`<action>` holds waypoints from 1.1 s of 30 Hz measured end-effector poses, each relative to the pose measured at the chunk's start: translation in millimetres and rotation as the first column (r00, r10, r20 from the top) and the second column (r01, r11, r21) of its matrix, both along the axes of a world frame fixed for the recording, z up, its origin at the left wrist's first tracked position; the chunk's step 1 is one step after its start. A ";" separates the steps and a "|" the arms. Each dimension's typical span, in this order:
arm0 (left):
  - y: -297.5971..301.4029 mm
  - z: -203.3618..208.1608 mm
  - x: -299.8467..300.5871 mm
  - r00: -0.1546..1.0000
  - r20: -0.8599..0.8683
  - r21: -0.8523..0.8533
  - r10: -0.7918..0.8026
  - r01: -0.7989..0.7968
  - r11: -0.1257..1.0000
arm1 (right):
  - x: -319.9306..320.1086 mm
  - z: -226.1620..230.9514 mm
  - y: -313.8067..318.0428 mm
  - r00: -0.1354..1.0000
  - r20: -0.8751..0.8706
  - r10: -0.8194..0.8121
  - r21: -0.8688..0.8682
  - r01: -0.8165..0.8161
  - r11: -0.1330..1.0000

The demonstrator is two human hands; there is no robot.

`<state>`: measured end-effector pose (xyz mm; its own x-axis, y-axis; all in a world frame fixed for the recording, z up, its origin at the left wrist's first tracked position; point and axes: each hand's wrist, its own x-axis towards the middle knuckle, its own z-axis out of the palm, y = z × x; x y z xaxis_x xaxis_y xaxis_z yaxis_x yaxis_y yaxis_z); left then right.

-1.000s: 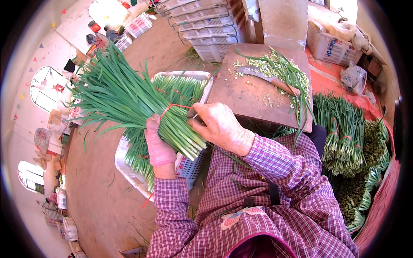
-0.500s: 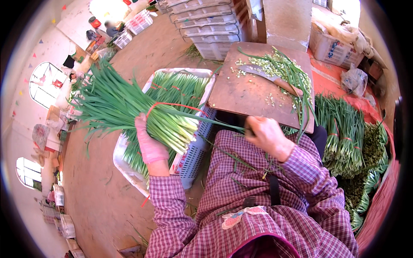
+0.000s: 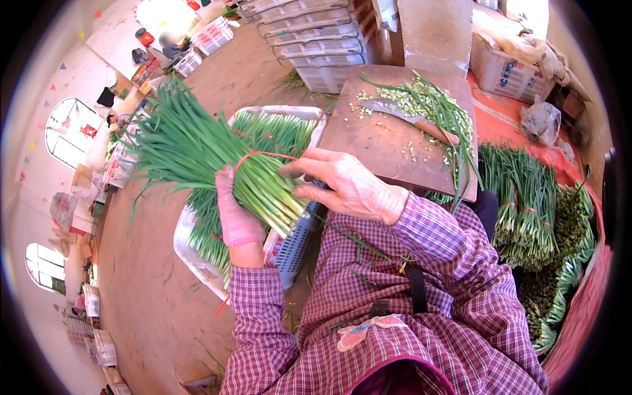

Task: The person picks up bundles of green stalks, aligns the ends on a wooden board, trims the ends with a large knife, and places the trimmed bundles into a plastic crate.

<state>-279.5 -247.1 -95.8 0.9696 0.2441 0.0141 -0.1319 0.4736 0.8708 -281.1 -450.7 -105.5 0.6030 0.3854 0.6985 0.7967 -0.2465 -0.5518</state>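
A large bunch of green chives (image 3: 266,191), bound by a red tie (image 3: 253,155), lies tilted over the crate with its pale stem ends toward me. My left hand (image 3: 236,214), covered in pink, is closed around its underside. At the stem ends is my right hand (image 3: 355,184), thumb and fingers apart, fingertips against the stalks just below the tie. Whether it pinches a single stalk is hard to see. Beneath the bunch, a white-rimmed crate (image 3: 186,245) holds more tied chives (image 3: 273,135).
A brown board (image 3: 375,148) at my right bears a knife (image 3: 438,130), chopped bits and loose leaves. More tied bunches (image 3: 520,210) lie on red sheeting farther right. Stacked white crates (image 3: 326,49) stand behind the board. A person (image 3: 170,47) is at the far left.
My right hand has let go of a long leaf pulled out toward the board and moved left to the stem ends. The bunch has shifted slightly right in my left hand.
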 end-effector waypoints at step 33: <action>76.3 39.7 11.7 0.858 -0.354 0.587 -0.372 0.514 0.625 | 66.1 -32.4 86.2 0.204 -0.628 0.751 0.736 -0.157 0.659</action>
